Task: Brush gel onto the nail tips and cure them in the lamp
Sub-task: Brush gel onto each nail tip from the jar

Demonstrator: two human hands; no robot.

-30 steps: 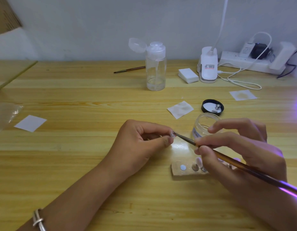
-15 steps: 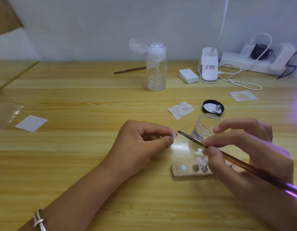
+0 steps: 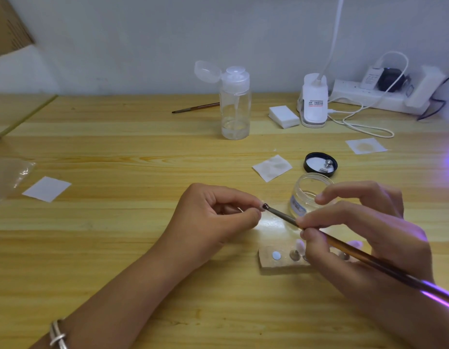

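left hand [image 3: 218,215] pinches a small pale nail tip [image 3: 262,207] between thumb and forefinger; right hand [image 3: 357,230] grips a thin wooden brush [image 3: 281,214], its dark rounded end touching the tip, near a round clear jar [image 3: 311,192] on the grainy wood table [image 3: 117,248]

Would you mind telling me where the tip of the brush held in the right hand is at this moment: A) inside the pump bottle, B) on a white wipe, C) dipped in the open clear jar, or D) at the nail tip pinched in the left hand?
D: the brush, gripped by the right hand, reaches with its tip to the nail tip pinched in the left hand, while the open jar stands apart behind.
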